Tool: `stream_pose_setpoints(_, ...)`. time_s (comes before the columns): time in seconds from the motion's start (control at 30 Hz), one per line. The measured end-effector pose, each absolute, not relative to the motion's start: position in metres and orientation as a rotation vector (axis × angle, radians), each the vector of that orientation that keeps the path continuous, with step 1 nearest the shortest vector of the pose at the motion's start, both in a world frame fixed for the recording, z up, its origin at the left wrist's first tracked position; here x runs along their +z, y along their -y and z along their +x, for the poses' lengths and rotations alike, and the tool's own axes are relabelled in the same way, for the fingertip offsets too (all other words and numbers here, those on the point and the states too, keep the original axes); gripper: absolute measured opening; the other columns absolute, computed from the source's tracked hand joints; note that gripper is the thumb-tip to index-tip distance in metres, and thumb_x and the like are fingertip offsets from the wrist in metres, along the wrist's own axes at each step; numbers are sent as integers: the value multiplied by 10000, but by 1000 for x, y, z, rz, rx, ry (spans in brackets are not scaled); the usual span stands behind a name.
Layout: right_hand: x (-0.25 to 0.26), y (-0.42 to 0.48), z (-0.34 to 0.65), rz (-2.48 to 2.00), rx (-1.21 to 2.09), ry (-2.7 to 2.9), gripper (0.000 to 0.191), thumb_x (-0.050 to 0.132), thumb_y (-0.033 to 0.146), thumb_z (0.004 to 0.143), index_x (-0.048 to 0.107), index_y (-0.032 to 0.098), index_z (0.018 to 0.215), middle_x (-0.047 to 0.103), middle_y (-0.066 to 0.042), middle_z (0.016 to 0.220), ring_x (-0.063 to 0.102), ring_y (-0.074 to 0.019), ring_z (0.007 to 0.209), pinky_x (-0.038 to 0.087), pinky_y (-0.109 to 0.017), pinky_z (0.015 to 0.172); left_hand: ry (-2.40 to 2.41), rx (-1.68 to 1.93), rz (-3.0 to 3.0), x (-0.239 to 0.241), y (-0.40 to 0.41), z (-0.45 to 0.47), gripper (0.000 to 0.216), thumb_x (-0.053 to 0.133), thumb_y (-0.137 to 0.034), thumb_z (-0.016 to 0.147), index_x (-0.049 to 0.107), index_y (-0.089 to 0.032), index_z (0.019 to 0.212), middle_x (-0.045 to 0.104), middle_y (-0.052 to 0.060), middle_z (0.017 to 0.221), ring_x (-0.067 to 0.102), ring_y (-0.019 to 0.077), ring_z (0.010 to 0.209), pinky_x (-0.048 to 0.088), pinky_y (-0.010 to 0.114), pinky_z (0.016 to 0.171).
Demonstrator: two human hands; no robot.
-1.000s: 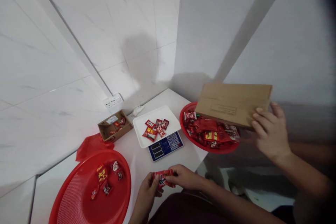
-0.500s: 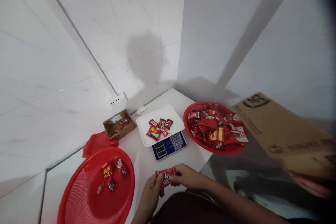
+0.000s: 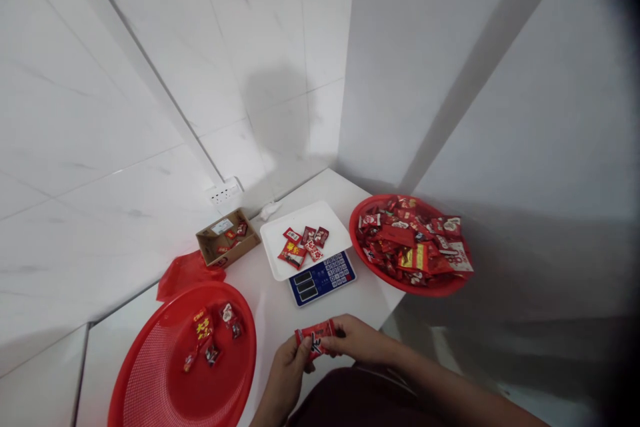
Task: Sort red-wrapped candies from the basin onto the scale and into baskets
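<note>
We have a red packet between our body and the blue-faced scale, at the near side of the desk. Long axis: left to right, right end slightly higher. Left hand pinches the left end, thumb on top; right hand pinches the right end. Wrapper: glossy film, with a bold dark character we cannot read reliably. Scale: numbered keypad, three dark display windows; smooth white tray above, carrying small red packets. To our left, a round, mesh-walled plastic basket; one packet inside shows yellow characters.
</note>
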State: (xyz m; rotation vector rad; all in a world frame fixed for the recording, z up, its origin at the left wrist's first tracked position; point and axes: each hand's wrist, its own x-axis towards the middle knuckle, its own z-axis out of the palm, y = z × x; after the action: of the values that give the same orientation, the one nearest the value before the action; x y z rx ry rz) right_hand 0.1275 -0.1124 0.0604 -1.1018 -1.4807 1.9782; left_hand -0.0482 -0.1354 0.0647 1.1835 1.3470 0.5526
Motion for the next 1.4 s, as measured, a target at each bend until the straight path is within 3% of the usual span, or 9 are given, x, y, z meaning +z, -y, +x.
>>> stream_pose_setpoints(0.17,67,113,131,-1101,1991,1537,284,550,382,747,651,133,841,532,26,645,442,-87,604,363,-210,603,-1306,539,1216,61,134,-49,436,410,-543,784,582,-157,679,502,-13,568,454,135,579,351,249,577)
stream_pose_setpoints(0.43,61,115,130,-1196,1956,1506,173,568,288,702,639,133,737,557,27,630,471,-92,607,369,-202,605,-1289,552,1222,65,135,-43,446,426,-546,776,628,-153,717,568,10,612,470,145,599,365,253,586)
stream_pose_setpoints(0.77,56,113,133,-1171,1971,1450,200,602,305,685,629,123,762,577,26,641,481,-96,609,383,-217,621,-1304,514,1145,51,138,-45,505,436,-611,736,609,-143,812,568,13,621,497,148,595,396,272,601)
stream_pose_setpoints(1.07,53,115,135,-1252,1950,1428,179,620,283,670,640,132,765,591,29,639,493,-94,610,373,-203,603,-1330,560,1151,56,136,-41,489,500,-605,696,639,-141,760,620,40,664,513,166,638,406,282,619)
stream_pose_setpoints(1.4,42,102,152,-1342,1825,1369,284,598,346,702,650,129,877,617,-3,662,529,-109,611,409,-231,598,-1272,564,1145,55,132,-35,403,446,-557,765,567,-172,777,543,-12,596,474,132,590,383,265,602)
